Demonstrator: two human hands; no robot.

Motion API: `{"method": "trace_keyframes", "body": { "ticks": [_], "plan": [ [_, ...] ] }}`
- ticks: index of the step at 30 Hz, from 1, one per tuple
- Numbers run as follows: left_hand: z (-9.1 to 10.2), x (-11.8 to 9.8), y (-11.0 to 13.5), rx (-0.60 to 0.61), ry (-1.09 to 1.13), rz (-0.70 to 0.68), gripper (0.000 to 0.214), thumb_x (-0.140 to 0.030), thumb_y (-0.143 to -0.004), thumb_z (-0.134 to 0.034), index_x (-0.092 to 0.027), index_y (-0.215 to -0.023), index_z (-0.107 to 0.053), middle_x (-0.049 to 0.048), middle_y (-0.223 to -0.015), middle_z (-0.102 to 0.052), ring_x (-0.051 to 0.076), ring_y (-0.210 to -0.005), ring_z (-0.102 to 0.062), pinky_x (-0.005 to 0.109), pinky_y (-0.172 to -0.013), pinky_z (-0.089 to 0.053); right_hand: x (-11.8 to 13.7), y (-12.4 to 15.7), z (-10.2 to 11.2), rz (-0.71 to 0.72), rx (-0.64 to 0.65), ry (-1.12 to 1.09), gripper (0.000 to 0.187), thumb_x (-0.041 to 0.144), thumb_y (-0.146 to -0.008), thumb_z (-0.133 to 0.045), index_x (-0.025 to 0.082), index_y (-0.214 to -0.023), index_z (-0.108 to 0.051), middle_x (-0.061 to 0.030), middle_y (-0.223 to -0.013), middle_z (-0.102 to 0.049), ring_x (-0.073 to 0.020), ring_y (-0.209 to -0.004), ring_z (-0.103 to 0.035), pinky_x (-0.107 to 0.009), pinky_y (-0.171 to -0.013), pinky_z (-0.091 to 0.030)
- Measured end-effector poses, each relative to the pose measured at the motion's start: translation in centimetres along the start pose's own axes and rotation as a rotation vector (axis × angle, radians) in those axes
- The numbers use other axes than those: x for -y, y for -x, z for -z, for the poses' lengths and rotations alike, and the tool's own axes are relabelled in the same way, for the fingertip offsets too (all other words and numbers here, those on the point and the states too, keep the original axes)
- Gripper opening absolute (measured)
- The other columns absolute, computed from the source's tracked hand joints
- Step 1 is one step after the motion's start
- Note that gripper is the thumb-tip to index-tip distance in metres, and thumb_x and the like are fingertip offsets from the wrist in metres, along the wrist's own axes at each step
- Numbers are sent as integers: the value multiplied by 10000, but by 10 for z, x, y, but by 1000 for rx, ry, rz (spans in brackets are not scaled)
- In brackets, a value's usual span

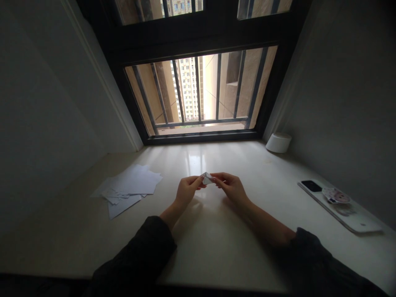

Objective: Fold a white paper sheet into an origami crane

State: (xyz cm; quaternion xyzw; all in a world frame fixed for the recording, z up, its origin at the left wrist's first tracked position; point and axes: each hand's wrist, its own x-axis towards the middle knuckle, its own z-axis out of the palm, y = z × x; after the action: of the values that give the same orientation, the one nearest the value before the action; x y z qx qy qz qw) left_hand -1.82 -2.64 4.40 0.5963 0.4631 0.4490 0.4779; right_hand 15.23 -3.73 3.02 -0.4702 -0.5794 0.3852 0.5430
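- Surface (pixel 216 235): loose sheets (pixel 133 187) lie well left of the hands.
- Left hand (pixel 185 190), right hand (pixel 232 187): fingertips closed, each pinching one end of the folded paper (pixel 207 178).
- Folded paper: held between both hands just above mid-surface, long axis left-right, equally near each.

No lettering can be read, even on the phone sticker (pixel 336 195).

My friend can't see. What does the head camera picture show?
The left hand and right hand pinch a small folded white paper piece above a glossy cream countertop. A pile of loose white paper sheets lies left, a white phone right.
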Motion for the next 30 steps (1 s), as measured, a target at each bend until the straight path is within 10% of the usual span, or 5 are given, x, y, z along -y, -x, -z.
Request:
{"method": "trace_keyframes", "body": {
  "ticks": [23,30],
  "plan": [
    [1,1,0,-108,43,6,348,-437,-751,-615,-120,-826,-738,74,-684,-708,179,-664,-646,284,-643,-486,-3,-3,-1,18,169,-139,465,394,-654,-735,217,-1062,-603,6,-680,-619,-135,-579,-574,-299,-591,-508],
    [2,3,-2,-133,81,47,353,-435,-735,-631,-111,-838,-729,80,-678,-699,196,-685,-655,301,-645,-493,1,4,3,370,23,281,440,394,-711,-703,268,-1121,-600,-61,-977,-632,-169,-731,-599,-321,-638,-525]
  ]
}}
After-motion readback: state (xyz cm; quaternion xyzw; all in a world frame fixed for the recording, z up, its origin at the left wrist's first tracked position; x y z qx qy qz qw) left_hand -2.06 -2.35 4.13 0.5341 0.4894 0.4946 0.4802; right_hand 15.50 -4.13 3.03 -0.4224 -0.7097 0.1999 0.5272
